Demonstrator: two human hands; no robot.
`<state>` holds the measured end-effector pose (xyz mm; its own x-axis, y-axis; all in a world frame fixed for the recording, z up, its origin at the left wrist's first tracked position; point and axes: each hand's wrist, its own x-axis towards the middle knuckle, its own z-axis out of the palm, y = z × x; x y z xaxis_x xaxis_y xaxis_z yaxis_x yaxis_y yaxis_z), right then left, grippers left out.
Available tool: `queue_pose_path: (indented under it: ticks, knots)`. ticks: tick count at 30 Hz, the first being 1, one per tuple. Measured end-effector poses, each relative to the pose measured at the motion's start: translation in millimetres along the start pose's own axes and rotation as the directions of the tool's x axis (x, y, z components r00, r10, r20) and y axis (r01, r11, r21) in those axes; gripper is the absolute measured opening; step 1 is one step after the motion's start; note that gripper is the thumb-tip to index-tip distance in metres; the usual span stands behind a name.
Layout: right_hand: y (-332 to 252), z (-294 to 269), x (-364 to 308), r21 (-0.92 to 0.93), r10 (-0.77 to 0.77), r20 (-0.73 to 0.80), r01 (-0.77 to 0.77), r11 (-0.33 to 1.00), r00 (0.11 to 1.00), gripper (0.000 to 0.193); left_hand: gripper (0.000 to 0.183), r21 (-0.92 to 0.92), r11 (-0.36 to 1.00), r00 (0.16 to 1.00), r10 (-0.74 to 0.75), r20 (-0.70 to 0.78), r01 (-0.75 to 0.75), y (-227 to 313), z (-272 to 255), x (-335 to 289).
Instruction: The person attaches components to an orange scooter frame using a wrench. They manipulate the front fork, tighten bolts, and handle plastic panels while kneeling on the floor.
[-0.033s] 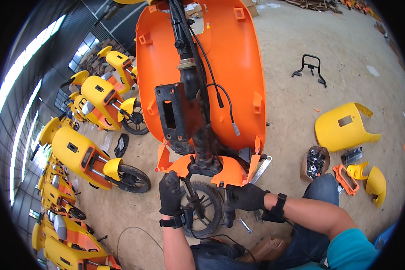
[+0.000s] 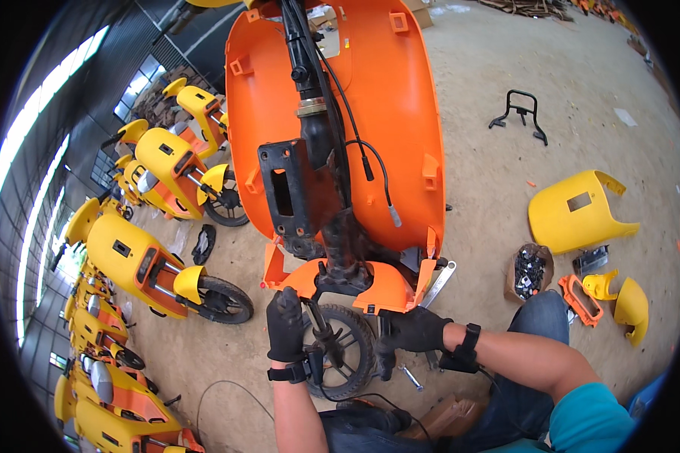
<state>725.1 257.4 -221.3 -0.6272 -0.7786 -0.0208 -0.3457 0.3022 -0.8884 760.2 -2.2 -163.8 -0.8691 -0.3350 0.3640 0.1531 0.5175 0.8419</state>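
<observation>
In front of me stands a partly assembled scooter with a large orange body panel (image 2: 400, 113). A black metal bracket (image 2: 310, 189) and hanging cables are fixed along its middle. A smaller orange lower panel (image 2: 385, 291) sits above the black front fork (image 2: 321, 328) and front wheel (image 2: 351, 351). My left hand (image 2: 285, 328), in a black glove, is closed at the lower panel's left edge, beside the fork; whatever its fingers hold is hidden. My right hand (image 2: 423, 331), also gloved, has its fingers curled round the fork's right leg (image 2: 385, 366), just under the panel.
Several yellow and orange scooters (image 2: 140, 253) line the left side. On the floor to the right lie a yellow cover (image 2: 578, 215), a bag of small black parts (image 2: 531, 272), an orange frame piece (image 2: 582, 300) and a black tubular rack (image 2: 523, 113). A wrench (image 2: 410, 377) lies near the wheel.
</observation>
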Motion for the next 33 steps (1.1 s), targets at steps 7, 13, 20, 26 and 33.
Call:
queue_pose_path:
  ticks: [7,13,20,26,33]
  knots:
    - [18.7,4.5,3.0,-0.081,0.037,-0.069,-0.042,0.996,0.997,0.050,0.042,0.033,0.999,0.999,-0.027,0.028,0.026,17.0,3.2,-0.6]
    - [3.8,0.8,-0.3,-0.077,-0.023,0.040,0.026,0.997,0.999,0.050,0.042,-0.038,0.999,1.000,-0.010,-0.003,0.010,-2.1,0.4,-2.2]
    - [19.9,17.1,5.4,-0.076,-0.009,-0.073,0.004,0.997,0.997,0.040,0.045,-0.052,0.998,0.999,-0.041,0.027,0.042,-4.8,1.0,-2.1]
    - [12.9,9.4,0.8,-0.075,0.046,-0.144,-0.058,0.996,0.989,0.039,0.048,-0.070,0.996,0.998,-0.057,0.014,0.058,10.0,6.9,-5.2]
    - [14.1,10.2,1.9,-0.081,0.015,-0.038,-0.018,0.997,0.999,0.048,0.049,-0.109,0.992,0.998,-0.069,0.011,0.069,3.0,6.5,-3.6]
